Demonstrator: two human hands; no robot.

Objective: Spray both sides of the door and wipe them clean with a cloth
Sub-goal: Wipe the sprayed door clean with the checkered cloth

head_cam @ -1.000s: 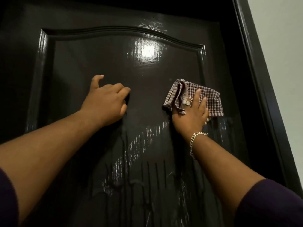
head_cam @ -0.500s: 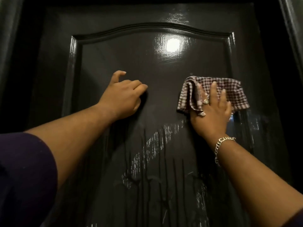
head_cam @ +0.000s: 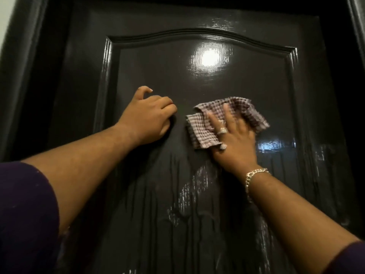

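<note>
Bkgd: dark glossy door frame (head_cam: 23, 72) L & R; pale wall (head_cam: 6, 14) sliver top-L; dim rm.

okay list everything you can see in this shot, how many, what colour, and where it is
door: one, glossy black, fills the view; wet drip streaks on its lower panel
door frame: one, black, along left and right edges
cloth: one, checked brown and white, flat on the panel at centre right
rings: two, silver, on right hand
bracelet: one, silver, right wrist
left hand: fingers curled, resting against the door, holding nothing
right hand: fingers spread, pressing the cloth to the door
</note>
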